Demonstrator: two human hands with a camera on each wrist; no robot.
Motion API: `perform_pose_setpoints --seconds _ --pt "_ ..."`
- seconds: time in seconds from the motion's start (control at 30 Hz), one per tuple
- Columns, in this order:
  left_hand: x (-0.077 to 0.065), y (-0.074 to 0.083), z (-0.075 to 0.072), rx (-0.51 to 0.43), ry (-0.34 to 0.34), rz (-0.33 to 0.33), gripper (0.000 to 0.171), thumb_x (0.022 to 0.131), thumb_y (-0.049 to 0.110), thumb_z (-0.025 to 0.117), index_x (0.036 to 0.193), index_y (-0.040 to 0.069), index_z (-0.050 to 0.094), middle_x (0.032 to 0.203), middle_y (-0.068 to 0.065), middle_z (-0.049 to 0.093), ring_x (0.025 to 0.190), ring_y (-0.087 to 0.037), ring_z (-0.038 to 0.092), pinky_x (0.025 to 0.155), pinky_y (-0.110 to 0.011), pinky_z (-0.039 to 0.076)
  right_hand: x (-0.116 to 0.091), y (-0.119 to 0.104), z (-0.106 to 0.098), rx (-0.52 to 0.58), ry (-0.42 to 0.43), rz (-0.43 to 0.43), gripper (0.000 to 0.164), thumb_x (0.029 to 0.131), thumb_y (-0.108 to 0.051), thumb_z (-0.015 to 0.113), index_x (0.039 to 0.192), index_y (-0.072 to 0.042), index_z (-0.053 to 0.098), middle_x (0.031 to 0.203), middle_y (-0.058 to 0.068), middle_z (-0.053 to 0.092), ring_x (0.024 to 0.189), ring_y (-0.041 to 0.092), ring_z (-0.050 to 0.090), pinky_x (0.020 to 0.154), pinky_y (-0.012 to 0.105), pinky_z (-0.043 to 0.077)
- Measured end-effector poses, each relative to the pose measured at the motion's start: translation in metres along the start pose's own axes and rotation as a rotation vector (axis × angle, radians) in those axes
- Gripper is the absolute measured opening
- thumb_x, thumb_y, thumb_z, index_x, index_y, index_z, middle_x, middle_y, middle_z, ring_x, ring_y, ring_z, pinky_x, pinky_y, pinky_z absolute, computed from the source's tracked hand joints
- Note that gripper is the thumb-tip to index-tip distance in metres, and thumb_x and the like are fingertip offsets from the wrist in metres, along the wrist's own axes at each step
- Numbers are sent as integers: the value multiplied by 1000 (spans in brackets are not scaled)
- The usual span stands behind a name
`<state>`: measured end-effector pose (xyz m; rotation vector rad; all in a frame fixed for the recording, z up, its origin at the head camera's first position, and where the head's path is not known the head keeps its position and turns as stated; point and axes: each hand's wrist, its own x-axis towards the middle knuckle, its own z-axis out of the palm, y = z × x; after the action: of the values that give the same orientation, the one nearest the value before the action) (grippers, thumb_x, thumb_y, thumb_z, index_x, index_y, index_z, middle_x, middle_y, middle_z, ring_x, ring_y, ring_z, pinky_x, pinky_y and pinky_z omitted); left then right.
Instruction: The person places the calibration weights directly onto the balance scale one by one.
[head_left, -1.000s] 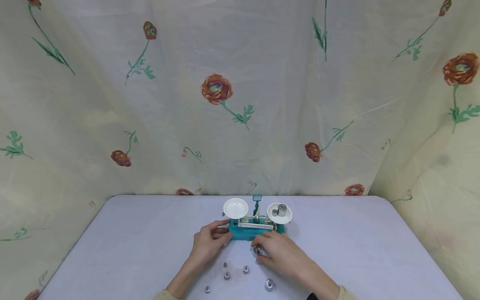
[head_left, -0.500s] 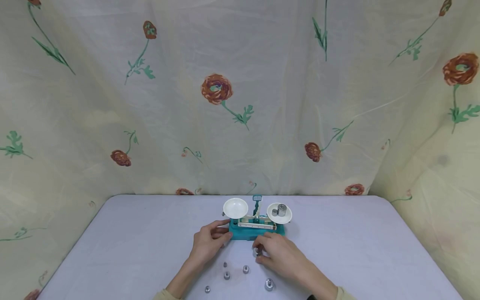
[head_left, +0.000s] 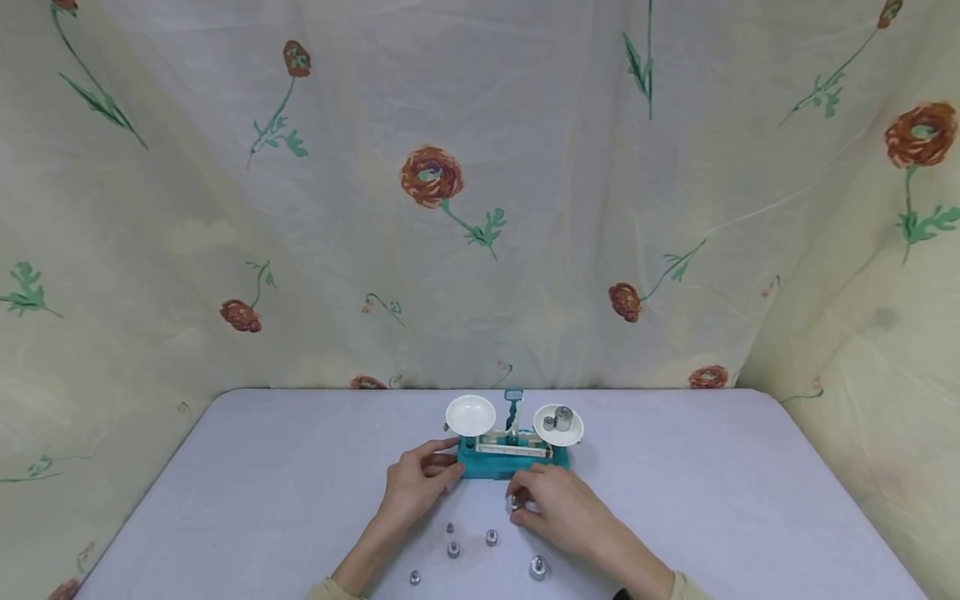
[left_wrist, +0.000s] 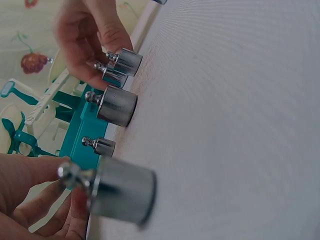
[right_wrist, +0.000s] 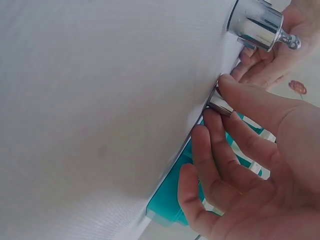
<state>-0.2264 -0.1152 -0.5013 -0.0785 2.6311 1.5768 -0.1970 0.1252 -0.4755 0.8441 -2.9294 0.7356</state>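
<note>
Just before the balance scale (head_left: pixel 483 468), pinching one metal weight (right_wrist: pixel 220 104) narrowly between thumb and fingers of the right hand (head_left: pixel 551 507); at the left end of the balance scale, gripping the teal base with thumb and fingers of the left hand (head_left: pixel 422 479); counting eight weights in all: one in the right hand, two pan weights (head_left: pixel 564 419) on the balance scale's right pan (head_left: pixel 564 439), five standing loose on the near side of the balance scale; counting two white pans, one pale ruled beam (head_left: pixel 514 451) and one upright teal post (head_left: pixel 513 411) on the balance scale; finding the largest loose weight (head_left: pixel 537 569) before its right half, the smallest loose weight (head_left: pixel 450 528) before its left end, two middling weights (head_left: pixel 492 538) near that one, and another small weight (head_left: pixel 416 577) farther out, past its left end; looking at the pinched weight, seeing a shiny silver cylinder, reflecting light along a smooth side, showing a small knob on top, partly covered by fingers; not being able to tell any contact with the table (head_left: pixel 712 500) beneath.
</note>
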Motion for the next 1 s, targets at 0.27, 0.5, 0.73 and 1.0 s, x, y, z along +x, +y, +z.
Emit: perform_pose_setpoints --seconds 0.27,0.5,0.73,1.0 --pt "0 -1 0 -3 1 2 44 98 19 79 141 15 71 120 -13 81 86 -11 74 70 -26 62 -1 0 -1 -2 -12 -2 18 89 -25 88 101 -19 77 89 -11 69 82 0 56 75 26 52" --pt "0 1 0 2 4 9 44 98 19 79 141 16 71 120 -13 81 87 -11 75 70 -26 63 -1 1 -4 25 -17 38 19 90 -27 87 105 -20 78 95 -11 71 88 1 63 80 27 57" --pt "0 2 -2 -7 3 1 43 98 19 79 141 16 71 121 -13 81 89 -12 76 72 -26 63 -3 -2 -12 28 -16 75 20 91 -27 86 108 -20 78 100 -11 73 92 3 64 84 30 59" --pt "-1 1 -1 -3 -6 5 44 98 19 79 142 15 70 121 -14 80 90 -12 76 72 -27 63 -5 -4 -15 -15 15 35 19 91 -28 87 105 -20 78 98 -10 73 90 3 63 83 31 58"
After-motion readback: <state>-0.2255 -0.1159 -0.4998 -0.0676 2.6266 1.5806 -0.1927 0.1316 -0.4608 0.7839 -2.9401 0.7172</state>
